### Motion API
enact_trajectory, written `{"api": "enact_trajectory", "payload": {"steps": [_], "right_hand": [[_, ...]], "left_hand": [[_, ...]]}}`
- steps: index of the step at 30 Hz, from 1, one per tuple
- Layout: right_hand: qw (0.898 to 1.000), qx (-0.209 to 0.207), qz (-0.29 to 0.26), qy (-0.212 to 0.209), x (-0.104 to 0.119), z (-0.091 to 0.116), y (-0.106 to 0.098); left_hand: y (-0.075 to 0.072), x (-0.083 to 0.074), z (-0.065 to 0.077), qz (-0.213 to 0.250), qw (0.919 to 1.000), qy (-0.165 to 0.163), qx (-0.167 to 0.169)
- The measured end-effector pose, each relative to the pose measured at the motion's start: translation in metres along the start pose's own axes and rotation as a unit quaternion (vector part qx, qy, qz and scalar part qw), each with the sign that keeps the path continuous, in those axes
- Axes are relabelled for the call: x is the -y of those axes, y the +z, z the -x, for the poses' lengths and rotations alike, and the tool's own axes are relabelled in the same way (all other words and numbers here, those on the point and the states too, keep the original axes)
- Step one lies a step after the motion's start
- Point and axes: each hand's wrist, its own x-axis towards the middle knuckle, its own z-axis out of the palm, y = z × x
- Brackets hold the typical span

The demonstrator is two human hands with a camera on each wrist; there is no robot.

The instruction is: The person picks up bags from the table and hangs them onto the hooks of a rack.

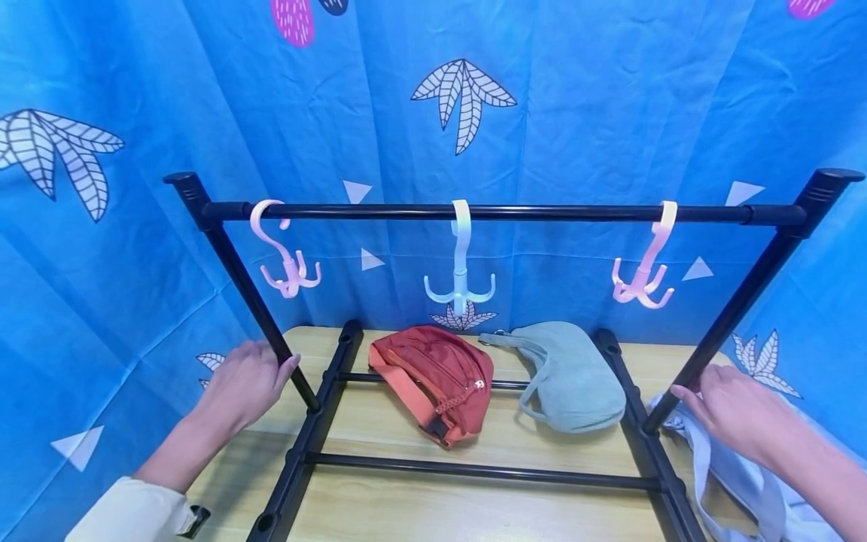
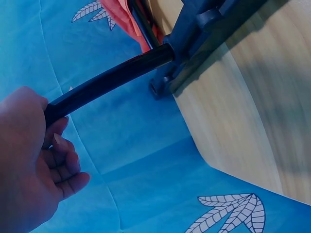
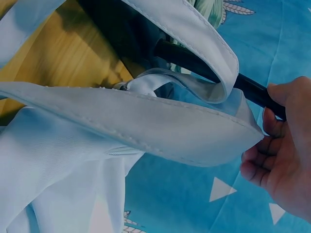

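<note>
A black garment rack (image 1: 379,213) stands on a wooden table. My left hand (image 1: 245,384) grips its left upright, thumb on the near side; the left wrist view shows the fingers curled at the pole (image 2: 109,83). On the right upright (image 1: 728,316) my right hand (image 1: 734,410) holds on in the same way, and the right wrist view shows thumb and forefinger pinching it. A light blue bag (image 3: 146,121) lies beside that hand. From the top bar hang a pink hook (image 1: 291,275), a pale blue hook (image 1: 461,282) and another pink hook (image 1: 640,282).
Inside the rack's base lie a red waist bag (image 1: 433,376) and a grey-green shoulder bag (image 1: 582,376). Two lower bars (image 1: 488,468) cross between the black feet. A blue patterned cloth (image 1: 576,113) hangs behind and beside the table (image 1: 406,519).
</note>
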Motion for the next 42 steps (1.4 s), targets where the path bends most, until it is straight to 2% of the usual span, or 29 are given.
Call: {"api": "enact_trajectory", "payload": {"steps": [9, 22, 29, 36, 42], "right_hand": [[1.000, 0.013, -0.004, 0.010, -0.0032, -0.0003, -0.0025], [0.999, 0.032, -0.034, 0.021, -0.0071, -0.0007, -0.0013], [0.999, 0.026, -0.023, 0.022, -0.0081, 0.0004, 0.0024], [1.000, 0.024, -0.018, 0.010, -0.0057, -0.0032, -0.0016], [0.999, 0.029, -0.013, 0.022, -0.0015, -0.0022, -0.0039]], "left_hand": [[-0.0032, -0.0060, 0.0011, 0.005, 1.0000, -0.008, 0.003], [-0.0022, -0.0071, -0.0006, -0.005, 1.0000, 0.001, -0.003], [0.0006, -0.0085, 0.0005, -0.004, 1.0000, -0.001, 0.004], [-0.0009, -0.0081, 0.0038, -0.002, 0.9999, -0.017, 0.002], [-0.0045, -0.0080, 0.0013, 0.001, 0.9999, -0.011, 0.007]]}}
